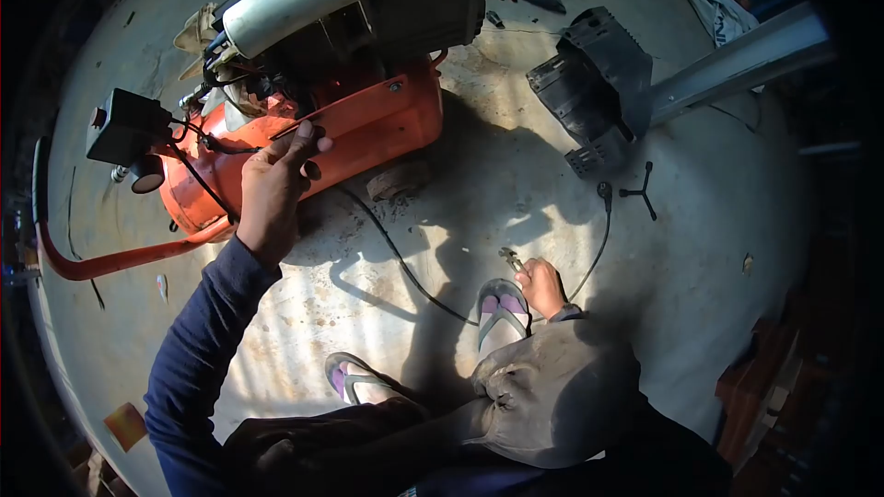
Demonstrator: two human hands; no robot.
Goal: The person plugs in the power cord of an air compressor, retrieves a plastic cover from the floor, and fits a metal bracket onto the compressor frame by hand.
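Note:
An orange air compressor with a horizontal tank lies on the floor in front of me. My left hand is raised at the near side of its tank, fingers curled together. Something thin and dark shows by the fingertips, too small to name. Close by that hand, black cables run from a black pressure switch box and a round gauge. Low beside my foot, my right hand is closed around a pair of pliers, jaws pointing away from me.
A white cylinder sits on top of the compressor. Right of it are a black plastic cover, a metal post and a three-armed wrench. A black power cord with a plug trails across the floor. An orange handle sticks out left.

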